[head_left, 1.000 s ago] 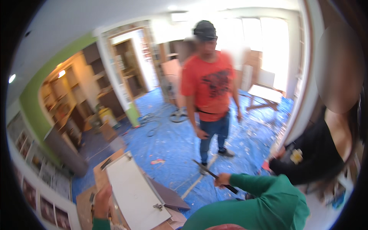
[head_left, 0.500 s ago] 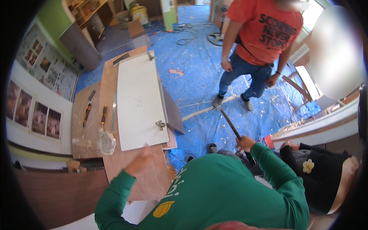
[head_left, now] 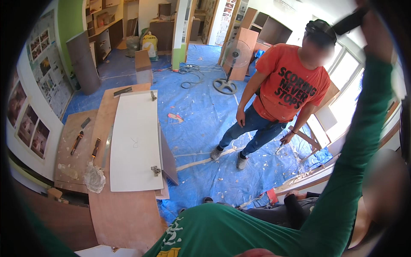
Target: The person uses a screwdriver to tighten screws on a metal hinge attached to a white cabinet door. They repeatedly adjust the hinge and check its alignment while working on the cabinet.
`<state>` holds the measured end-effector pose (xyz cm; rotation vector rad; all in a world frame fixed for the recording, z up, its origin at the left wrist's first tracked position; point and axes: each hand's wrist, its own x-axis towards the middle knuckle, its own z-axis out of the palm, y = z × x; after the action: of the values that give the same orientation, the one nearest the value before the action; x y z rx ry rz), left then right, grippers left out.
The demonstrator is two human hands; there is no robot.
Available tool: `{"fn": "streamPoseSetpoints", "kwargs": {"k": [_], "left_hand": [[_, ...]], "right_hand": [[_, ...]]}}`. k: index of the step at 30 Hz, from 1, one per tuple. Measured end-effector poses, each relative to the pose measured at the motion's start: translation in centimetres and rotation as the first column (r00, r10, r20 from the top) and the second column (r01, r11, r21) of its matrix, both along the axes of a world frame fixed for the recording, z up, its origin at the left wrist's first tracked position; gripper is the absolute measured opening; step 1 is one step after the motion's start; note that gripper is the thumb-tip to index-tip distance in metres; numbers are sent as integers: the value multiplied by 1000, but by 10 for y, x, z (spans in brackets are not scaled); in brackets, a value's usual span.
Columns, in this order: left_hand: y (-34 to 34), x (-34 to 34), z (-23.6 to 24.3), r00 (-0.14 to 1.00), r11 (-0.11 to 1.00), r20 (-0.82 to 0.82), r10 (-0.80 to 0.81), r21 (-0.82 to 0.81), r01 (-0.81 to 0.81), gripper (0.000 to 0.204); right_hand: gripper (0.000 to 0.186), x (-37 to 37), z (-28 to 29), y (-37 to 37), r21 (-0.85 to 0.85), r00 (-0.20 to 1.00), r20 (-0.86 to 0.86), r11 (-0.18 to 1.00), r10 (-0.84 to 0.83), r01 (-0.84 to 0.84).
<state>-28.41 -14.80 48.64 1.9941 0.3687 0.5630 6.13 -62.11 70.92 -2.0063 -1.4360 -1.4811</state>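
My right hand [head_left: 370, 34] is raised at the upper right edge, blurred, closed round a dark bar-like object [head_left: 349, 21], with my green sleeve stretched up to it. My left hand is out of view; only a green sleeve shows low at the left. In front of me, to the left, plywood boards [head_left: 124, 216] carry a white panel [head_left: 132, 150] with two metal hinges, two orange-and-black hand tools [head_left: 77, 141], dark flat pieces and a crumpled whitish lump [head_left: 95, 177].
A co-worker in a red shirt [head_left: 291, 79] stands on the blue floor sheeting [head_left: 195, 128], holding a small tool low. Another person [head_left: 295, 214] is close at my right. Behind are a fan [head_left: 233, 60], coiled hose [head_left: 190, 75], a grey panel [head_left: 81, 64], a stool [head_left: 308, 141] and cabinets.
My right hand has swung from low in the middle up to the upper right with the dark bar. My left hand has left the view. The view has shifted and tilted.
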Motion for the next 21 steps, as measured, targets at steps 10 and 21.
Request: {"fn": "streamPoseSetpoints", "kwargs": {"k": [10, 21], "left_hand": [[-137, -29, -307, 699, 887, -554, -452, -361, 287, 45], [20, -17, 28, 962, 727, -162, 219, 685, -50, 40]], "right_hand": [[21, 98, 129, 45, -335, 834, -64, 799, -548, 499], [23, 124, 88, 53, -468, 829, -115, 766, -547, 440]]}}
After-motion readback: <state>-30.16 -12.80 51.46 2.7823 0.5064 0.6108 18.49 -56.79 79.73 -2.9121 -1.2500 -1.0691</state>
